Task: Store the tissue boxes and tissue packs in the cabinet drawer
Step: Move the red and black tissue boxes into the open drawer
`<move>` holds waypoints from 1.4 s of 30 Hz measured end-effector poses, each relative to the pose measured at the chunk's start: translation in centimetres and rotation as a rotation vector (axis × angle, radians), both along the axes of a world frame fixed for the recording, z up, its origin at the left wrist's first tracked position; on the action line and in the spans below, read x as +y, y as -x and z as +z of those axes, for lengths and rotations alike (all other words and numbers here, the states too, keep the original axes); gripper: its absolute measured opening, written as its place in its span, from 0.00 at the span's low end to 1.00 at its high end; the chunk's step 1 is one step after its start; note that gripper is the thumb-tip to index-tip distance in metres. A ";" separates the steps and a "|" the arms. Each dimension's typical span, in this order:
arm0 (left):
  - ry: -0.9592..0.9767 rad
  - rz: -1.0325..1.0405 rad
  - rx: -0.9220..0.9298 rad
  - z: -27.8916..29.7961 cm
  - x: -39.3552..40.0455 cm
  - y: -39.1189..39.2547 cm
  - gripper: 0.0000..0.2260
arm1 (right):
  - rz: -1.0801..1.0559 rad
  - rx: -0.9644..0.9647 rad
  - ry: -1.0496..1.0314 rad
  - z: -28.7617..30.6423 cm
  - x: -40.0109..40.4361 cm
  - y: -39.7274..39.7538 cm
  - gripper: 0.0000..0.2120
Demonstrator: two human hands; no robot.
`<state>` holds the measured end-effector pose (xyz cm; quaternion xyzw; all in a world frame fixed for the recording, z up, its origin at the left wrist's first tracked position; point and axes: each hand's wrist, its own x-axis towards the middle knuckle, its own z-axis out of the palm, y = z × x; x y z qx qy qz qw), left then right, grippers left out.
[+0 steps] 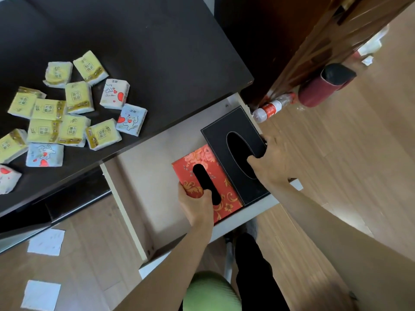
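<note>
The open cabinet drawer (143,167) shows a pale bare bottom. Inside it at the right lie a red floral tissue box (190,167) and a black tissue box (220,129), side by side and touching. My left hand (197,205) grips the near end of the red box, thumb at its slot. My right hand (269,160) holds the black box at its right edge, thumb in the oval opening. Several yellow tissue packs (78,97) and white and blue packs with red hearts (132,118) lie scattered on the dark cabinet top (157,41).
A plastic bottle (269,108) and a dark red roll (318,90) lie on the wooden floor by a brown door (314,41) at the right. White paper squares (46,242) lie on the floor at the lower left. My legs are below the drawer front.
</note>
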<state>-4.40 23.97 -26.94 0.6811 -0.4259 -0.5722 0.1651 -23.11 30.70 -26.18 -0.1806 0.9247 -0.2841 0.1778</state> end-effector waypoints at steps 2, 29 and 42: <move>0.009 -0.006 -0.006 -0.4 0.2 -0.2 0.25 | 0.005 0.083 -0.034 -0.8 -0.1 -0.1 0.30; 0.554 -0.934 -0.440 0.3 -8.6 1.6 0.29 | 0.413 0.203 0.055 -0.4 0.9 1.0 0.29; 0.798 -1.078 -0.448 -1.6 -11.4 2.7 0.10 | 1.001 0.465 -0.175 -4.3 -5.5 8.0 0.40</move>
